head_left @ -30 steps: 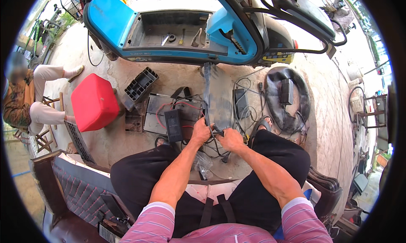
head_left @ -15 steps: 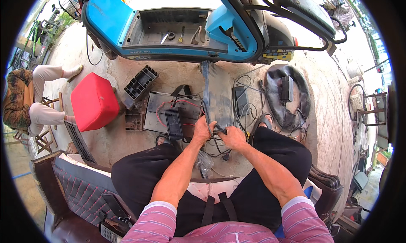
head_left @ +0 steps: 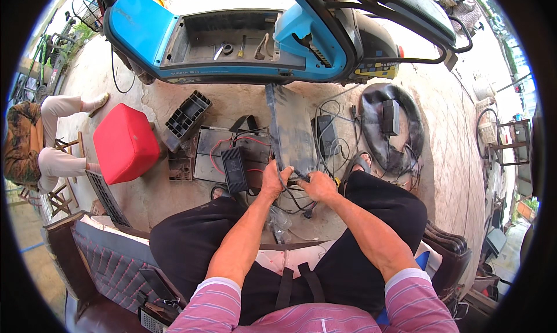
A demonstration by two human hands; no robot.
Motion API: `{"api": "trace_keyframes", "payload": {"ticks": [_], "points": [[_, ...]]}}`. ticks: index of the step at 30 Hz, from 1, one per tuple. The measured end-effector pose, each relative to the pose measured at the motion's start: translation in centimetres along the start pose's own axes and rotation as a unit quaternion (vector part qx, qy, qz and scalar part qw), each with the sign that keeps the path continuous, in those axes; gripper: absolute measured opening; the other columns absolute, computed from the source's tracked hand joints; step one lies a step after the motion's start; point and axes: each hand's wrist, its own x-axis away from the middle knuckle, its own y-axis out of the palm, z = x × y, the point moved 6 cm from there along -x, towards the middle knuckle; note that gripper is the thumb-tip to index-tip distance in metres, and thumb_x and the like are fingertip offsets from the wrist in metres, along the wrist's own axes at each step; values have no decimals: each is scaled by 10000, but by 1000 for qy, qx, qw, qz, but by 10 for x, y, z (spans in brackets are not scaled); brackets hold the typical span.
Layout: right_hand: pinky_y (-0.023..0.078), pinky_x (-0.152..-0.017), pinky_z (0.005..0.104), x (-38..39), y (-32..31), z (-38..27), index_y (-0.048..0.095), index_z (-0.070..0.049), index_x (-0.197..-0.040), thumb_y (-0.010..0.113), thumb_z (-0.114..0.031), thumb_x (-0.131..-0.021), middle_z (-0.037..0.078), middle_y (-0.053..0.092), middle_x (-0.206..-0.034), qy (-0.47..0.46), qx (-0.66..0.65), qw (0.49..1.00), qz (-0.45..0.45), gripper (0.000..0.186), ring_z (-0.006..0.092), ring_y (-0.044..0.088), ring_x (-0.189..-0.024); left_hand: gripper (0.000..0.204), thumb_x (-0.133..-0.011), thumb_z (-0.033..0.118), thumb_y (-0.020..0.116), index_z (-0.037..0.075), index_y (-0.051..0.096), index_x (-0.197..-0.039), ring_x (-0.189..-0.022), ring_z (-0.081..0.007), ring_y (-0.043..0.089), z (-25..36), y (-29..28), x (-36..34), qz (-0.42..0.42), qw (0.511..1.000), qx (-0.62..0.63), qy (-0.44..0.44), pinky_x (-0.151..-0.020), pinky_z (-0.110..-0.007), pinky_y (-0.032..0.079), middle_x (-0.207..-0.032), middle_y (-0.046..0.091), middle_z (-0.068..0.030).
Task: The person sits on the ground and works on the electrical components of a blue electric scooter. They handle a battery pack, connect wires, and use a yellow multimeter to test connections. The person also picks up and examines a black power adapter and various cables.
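A long, dusty dark-grey panel [head_left: 294,124] stretches from the scooter's side toward me between my knees. My left hand [head_left: 275,179] is closed round its near left corner. My right hand [head_left: 320,186] grips the near right corner, thumb toward the left one. A short black strip shows between the two thumbs, and thin cables dangle just below them. Beyond the panel stands a blue electric scooter [head_left: 232,76], its open floor box holding a few small tools. Under my fingers, the panel's underside is hidden.
Left of the panel are a large battery case [head_left: 206,153], a black finned charger [head_left: 234,169], a black slotted tray [head_left: 188,112] and a red stool [head_left: 125,144]. To the right lie a black adapter [head_left: 326,137] with tangled cables and an inner tube [head_left: 371,121]. A person sits far left.
Both hands keep their hold on the panel. Its far end has swung slightly left, and the whole view has shifted a little.
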Motion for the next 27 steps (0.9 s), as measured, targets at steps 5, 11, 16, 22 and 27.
{"api": "trace_keyframes", "payload": {"ticks": [5, 11, 16, 22, 27], "points": [[522, -864, 480, 7, 1, -10, 724, -39, -1058, 670, -442, -862, 233, 713, -968, 27, -18, 999, 14, 452, 407, 678, -972, 288, -853, 216, 685, -43, 623, -963, -688, -158, 584, 12, -5, -4, 6, 999, 10, 41, -657, -343, 480, -757, 644, -78], [515, -883, 469, -5, 7, 18, 712, -50, -1105, 689, -470, -846, 216, 716, -999, 52, -15, 998, -13, 493, 395, 675, -997, 293, -851, 185, 686, -25, 655, -1053, -788, -232, 660, 13, 3, 4, 8, 998, 11, 58, -739, -368, 513, -880, 707, -152], [516, -870, 467, 9, 5, 0, 718, -41, -1075, 688, -433, -844, 211, 719, -960, 61, -73, 995, -5, 456, 385, 680, -974, 295, -836, 189, 709, -18, 658, -1040, -781, -201, 650, 5, 0, 1, 2, 1000, -19, -4, -724, -369, 508, -856, 703, -126], [526, -883, 479, 4, 2, 17, 720, -58, -1086, 691, -431, -847, 218, 719, -961, 43, -30, 999, 1, 444, 391, 687, -972, 316, -840, 224, 685, -27, 650, -1030, -758, -218, 635, 4, 5, 3, 14, 998, -2, 59, -722, -364, 500, -815, 683, -121], [529, -851, 479, 15, -6, -6, 724, -43, -1080, 660, -412, -867, 243, 708, -949, 13, -32, 999, 39, 430, 394, 682, -969, 260, -853, 218, 703, -8, 590, -789, -538, -141, 457, 21, -1, 3, 67, 997, -7, 39, -523, -363, 393, -580, 523, 4]]}}
